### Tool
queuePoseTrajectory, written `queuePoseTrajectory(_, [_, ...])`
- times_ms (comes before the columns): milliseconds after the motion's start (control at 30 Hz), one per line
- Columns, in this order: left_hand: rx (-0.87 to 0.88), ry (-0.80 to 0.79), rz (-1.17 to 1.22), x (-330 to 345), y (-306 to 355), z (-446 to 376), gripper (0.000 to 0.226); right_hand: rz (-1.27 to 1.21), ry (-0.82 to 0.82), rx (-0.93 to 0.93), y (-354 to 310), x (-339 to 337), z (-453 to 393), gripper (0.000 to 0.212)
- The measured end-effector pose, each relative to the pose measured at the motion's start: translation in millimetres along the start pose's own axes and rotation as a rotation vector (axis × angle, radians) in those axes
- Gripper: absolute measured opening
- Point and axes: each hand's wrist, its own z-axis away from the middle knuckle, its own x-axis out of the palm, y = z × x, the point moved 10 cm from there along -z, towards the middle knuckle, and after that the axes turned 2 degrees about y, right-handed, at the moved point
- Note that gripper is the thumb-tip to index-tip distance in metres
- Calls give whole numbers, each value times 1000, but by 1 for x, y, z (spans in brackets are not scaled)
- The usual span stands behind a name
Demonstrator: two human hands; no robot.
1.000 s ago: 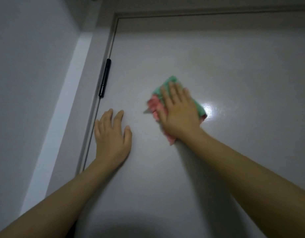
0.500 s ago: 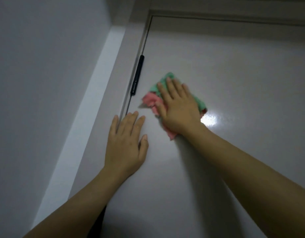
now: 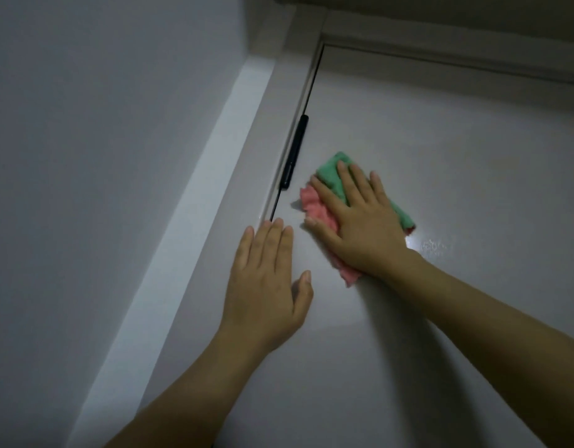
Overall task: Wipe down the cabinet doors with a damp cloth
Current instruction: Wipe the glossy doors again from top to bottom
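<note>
Right hand (image 3: 360, 221) flat, fingers straight, presses cloth (image 3: 331, 176) on cabinet door (image 3: 440, 140) near hinge (image 3: 293, 150). Left hand (image 3: 266, 282) flat, holding nothing, braces door. Best: even pressure, overlapping strokes to hinge edge.

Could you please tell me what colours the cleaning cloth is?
The cloth is green and pink, seen in the head view under the right hand.

Black hinge (image 3: 294, 152) beside bare door (image 3: 440, 140)

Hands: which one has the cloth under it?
The right hand. It presses the cloth flat on the door; the left hand rests bare.
</note>
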Motion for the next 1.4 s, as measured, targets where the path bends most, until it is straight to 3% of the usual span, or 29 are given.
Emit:
queuePoseTrajectory(100, [-9, -6, 8, -1, -1, 1, 64, 69, 30, -54, 15, -7, -3, 71])
queuePoseTrajectory(233, [-13, 11, 13, -2, -3, 1, 62, -66, 3, -21, 1, -9, -25, 67])
queuePoseTrajectory(433, [-10, 22, 11, -4, -1, 0, 58, -70, -81, -316, -16, -2, 45, 59])
queuePoseTrajectory(600, [-19, 42, 22, -6, -3, 1, 55, -113, -19, -122, -7, -5, 18, 64])
queuePoseTrajectory(800, [-39, 28, 38, -6, -1, 2, 56, -142, -43, -325, -20, -3, 86, 58])
queuePoseTrajectory(967, [-187, 38, 166, -12, -5, 5, 55, -164, -32, -238, -12, -5, 86, 73])
queuePoseTrajectory(1100, [-232, 28, 155, -13, 1, 15, 57, -134, -25, -213, -17, -4, 95, 69])
queuePoseTrajectory(1267, [-237, 36, 168, -16, 32, 16, 54, -93, -37, -357, 6, -7, 140, 65])
queuePoseTrajectory(1400, [-175, -3, 208, -8, 67, 9, 55, -105, -19, -201, 52, -12, 124, 67])
